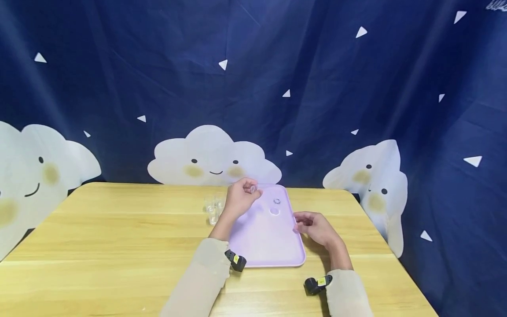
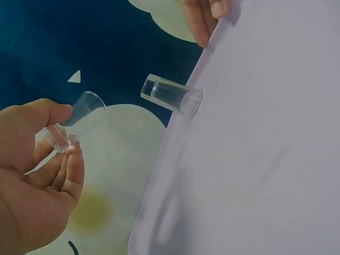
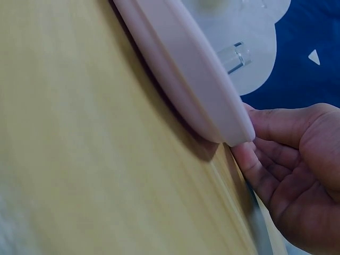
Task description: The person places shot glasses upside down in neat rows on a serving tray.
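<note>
My left hand point(image 1: 241, 198) is over the far left part of a lilac tray point(image 1: 265, 246). It pinches a small clear shot glass point(image 2: 87, 109) near its thick base, above the tray. A second shot glass point(image 2: 172, 95) stands on the tray toward its far right; in the head view this glass point(image 1: 275, 207) is faint. At the tray's right side, my right hand point(image 1: 317, 226) grips the rim, and the right wrist view has the thumb and fingers of this hand point(image 3: 297, 159) on either side of the rim point(image 3: 212, 90).
Several more clear shot glasses point(image 1: 213, 213) stand close together on the wooden table point(image 1: 119, 237), left of the tray and partly behind my left arm. Behind the table's far edge hangs a dark blue curtain point(image 1: 253, 88) with clouds and white triangles.
</note>
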Action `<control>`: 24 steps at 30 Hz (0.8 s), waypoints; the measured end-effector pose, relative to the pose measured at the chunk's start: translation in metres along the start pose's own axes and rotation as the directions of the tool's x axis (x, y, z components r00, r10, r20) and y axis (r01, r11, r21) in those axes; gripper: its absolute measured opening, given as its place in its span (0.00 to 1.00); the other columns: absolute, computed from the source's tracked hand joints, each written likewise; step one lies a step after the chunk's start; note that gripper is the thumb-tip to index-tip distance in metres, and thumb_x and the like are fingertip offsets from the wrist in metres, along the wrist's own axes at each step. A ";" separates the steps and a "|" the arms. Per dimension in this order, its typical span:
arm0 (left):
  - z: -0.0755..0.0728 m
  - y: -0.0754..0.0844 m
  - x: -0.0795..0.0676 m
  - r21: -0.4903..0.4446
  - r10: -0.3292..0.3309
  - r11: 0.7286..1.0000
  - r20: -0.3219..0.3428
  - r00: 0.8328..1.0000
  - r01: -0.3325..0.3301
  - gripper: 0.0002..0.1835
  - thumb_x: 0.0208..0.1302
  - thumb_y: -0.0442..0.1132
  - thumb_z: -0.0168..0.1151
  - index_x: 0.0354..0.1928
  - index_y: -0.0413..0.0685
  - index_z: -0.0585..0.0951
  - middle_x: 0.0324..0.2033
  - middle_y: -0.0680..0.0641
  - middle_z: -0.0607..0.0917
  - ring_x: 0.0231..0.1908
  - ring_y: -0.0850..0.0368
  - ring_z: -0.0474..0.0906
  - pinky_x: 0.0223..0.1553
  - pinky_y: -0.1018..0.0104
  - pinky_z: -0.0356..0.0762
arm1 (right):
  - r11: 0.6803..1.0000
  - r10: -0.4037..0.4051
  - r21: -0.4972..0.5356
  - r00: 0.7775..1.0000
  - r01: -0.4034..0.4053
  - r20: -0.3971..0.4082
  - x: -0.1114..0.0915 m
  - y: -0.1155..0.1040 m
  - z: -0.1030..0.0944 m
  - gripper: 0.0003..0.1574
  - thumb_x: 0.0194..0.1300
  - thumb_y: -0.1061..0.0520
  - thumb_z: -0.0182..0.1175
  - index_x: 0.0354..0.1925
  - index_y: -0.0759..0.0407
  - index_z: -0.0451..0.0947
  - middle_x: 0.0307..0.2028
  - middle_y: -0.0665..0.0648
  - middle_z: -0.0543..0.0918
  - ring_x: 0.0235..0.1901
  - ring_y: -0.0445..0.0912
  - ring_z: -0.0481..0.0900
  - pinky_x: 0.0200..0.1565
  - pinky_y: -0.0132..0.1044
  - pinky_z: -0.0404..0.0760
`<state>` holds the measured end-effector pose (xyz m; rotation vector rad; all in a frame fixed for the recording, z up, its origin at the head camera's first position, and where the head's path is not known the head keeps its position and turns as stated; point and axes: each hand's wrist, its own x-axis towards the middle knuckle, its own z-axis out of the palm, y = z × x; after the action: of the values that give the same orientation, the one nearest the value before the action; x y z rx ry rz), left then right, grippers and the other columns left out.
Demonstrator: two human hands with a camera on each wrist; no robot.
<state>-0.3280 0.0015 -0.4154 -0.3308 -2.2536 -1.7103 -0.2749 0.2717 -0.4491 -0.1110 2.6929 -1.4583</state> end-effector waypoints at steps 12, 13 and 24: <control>0.001 -0.002 0.002 0.054 -0.028 0.998 0.008 1.000 0.028 0.16 0.53 0.28 0.76 0.46 0.37 0.86 0.37 0.43 0.88 0.35 0.53 0.82 0.41 0.63 0.83 | 1.000 -0.003 -0.013 1.000 0.003 0.003 0.001 0.001 0.000 0.23 0.65 0.66 0.68 0.58 0.66 0.81 0.41 0.56 0.87 0.41 0.48 0.80 0.43 0.37 0.78; 0.002 -0.002 0.002 0.062 -0.030 0.998 0.005 1.000 0.029 0.16 0.53 0.28 0.76 0.45 0.37 0.87 0.36 0.43 0.87 0.35 0.53 0.82 0.41 0.63 0.83 | 1.000 -0.002 -0.015 1.000 0.002 0.004 0.001 0.001 0.000 0.23 0.65 0.66 0.68 0.59 0.66 0.81 0.41 0.56 0.87 0.41 0.48 0.80 0.43 0.37 0.78; 0.005 -0.006 0.001 0.116 -0.029 0.993 0.015 0.999 0.027 0.18 0.52 0.26 0.76 0.47 0.36 0.88 0.33 0.44 0.86 0.34 0.55 0.78 0.37 0.66 0.79 | 1.000 0.001 -0.002 1.000 -0.001 0.012 0.000 0.000 -0.001 0.24 0.64 0.66 0.68 0.59 0.66 0.81 0.42 0.57 0.87 0.41 0.48 0.80 0.44 0.36 0.78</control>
<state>-0.3313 0.0049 -0.4213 -0.2902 -2.3683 -1.5874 -0.2754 0.2726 -0.4487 -0.1180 2.6842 -1.4504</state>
